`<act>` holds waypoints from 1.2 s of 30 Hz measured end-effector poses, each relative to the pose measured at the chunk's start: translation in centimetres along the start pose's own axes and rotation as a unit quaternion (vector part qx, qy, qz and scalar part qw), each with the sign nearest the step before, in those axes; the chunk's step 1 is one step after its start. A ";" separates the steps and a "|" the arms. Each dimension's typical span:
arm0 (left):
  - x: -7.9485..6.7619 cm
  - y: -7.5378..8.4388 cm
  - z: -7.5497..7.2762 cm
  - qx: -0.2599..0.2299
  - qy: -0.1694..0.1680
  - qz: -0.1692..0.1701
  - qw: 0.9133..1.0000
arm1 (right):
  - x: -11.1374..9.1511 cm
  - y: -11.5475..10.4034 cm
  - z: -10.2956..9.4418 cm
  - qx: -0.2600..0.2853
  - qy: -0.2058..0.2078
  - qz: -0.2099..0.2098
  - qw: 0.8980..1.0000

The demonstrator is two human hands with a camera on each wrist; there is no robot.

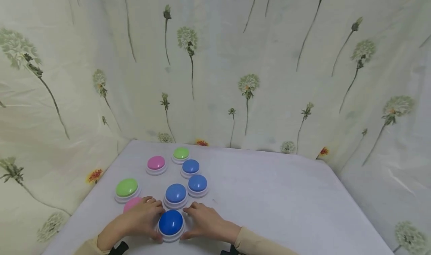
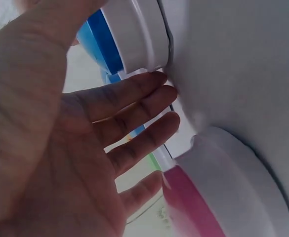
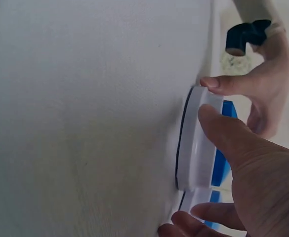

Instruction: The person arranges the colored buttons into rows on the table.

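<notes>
A blue dome push button (image 1: 171,222) on a white round base sits at the table's front, between both hands. My left hand (image 1: 143,217) is at its left side, thumb near the front of the base and fingers toward the back. In the left wrist view these fingers (image 2: 139,148) are spread and fairly straight, the index tip right at the base. My right hand (image 1: 207,221) is at the other side; in the right wrist view its thumb lies along the white base (image 3: 196,158). A pink button (image 1: 132,203) is partly hidden behind my left hand.
Three more blue buttons (image 1: 176,193) stand behind, curving back to a green button (image 1: 181,153). A second pink button (image 1: 156,163) and another green one (image 1: 127,188) are on the left. White cloth covers the table (image 1: 276,202); a dandelion-print curtain (image 1: 215,60) surrounds it.
</notes>
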State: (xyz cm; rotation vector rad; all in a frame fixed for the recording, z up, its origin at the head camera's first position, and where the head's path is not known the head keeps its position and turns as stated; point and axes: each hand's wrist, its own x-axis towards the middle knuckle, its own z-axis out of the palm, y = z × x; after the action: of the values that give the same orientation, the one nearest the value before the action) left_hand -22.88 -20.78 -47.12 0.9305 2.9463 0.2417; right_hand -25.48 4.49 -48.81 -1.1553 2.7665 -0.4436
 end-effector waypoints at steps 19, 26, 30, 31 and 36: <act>0.6 0.9 0.6 0.018 -0.006 0.006 1.000 | 0.4 -0.4 1.0 0.014 -0.011 -0.015 1.000; 0.9 2.1 -0.3 0.021 -0.002 0.005 1.000 | -0.3 -0.1 -0.3 -0.007 -0.009 0.002 1.000; 1.3 2.9 -1.0 0.005 -0.002 -0.003 1.000 | -1.2 0.5 -1.2 -0.008 0.012 0.003 1.000; 1.5 3.2 -1.2 0.000 0.001 -0.004 1.000 | -1.5 0.7 -1.4 -0.009 0.019 0.002 1.000; 2.8 4.6 -1.9 -0.067 0.015 -0.009 0.998 | -3.2 2.1 -2.6 -0.001 0.044 0.003 0.999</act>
State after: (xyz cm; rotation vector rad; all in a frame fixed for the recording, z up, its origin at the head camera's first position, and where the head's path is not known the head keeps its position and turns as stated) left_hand -22.69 -15.74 -44.52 0.8901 2.9208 0.4512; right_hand -25.21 8.75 -46.98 -1.1554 2.8443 -0.5029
